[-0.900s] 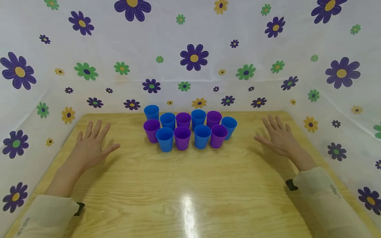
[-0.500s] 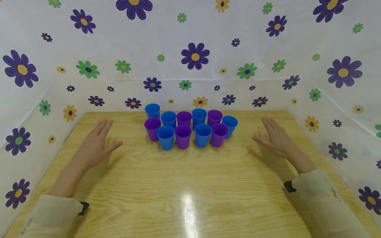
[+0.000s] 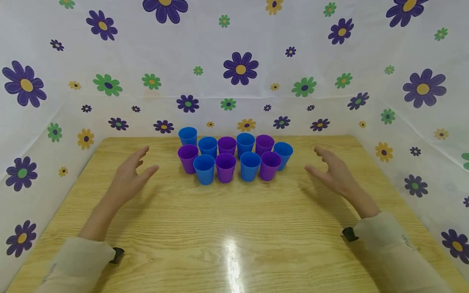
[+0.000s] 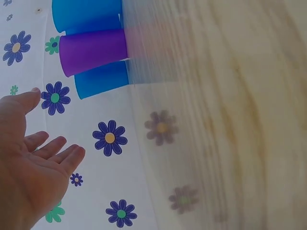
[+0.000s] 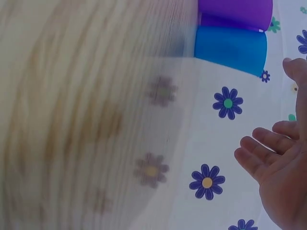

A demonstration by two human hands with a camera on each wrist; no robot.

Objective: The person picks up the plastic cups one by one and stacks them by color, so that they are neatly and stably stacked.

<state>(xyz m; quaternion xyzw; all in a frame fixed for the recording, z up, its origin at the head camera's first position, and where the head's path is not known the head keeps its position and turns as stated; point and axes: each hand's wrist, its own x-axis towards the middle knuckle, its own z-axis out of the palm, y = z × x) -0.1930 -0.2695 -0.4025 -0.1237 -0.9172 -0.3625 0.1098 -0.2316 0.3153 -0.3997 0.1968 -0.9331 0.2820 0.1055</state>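
Observation:
Several blue and purple plastic cups stand upright, mouths up, in a loose two-row cluster at the back middle of the table. My left hand (image 3: 131,177) hovers to the left of them, nearest to the purple cup (image 3: 188,158) at the cluster's left end. Its fingers are relaxed, the thumb stands apart, and nothing is held. On the other side my right hand (image 3: 335,173) hovers near the blue cup (image 3: 283,156) at the right end, also holding nothing. In the left wrist view a purple cup (image 4: 93,50) shows beyond the thumb; in the right wrist view, a blue cup (image 5: 230,49).
The wood-grain table (image 3: 234,219) has a shiny patch of reflected light near the front. A white cloth (image 3: 205,49) with printed flowers hangs behind it and along both sides. The rear cups stand close to the back cloth.
Both hands have moved inward toward the cups, and their fingers, spread at first, have drawn together and bent slightly. The cups stay where they were.

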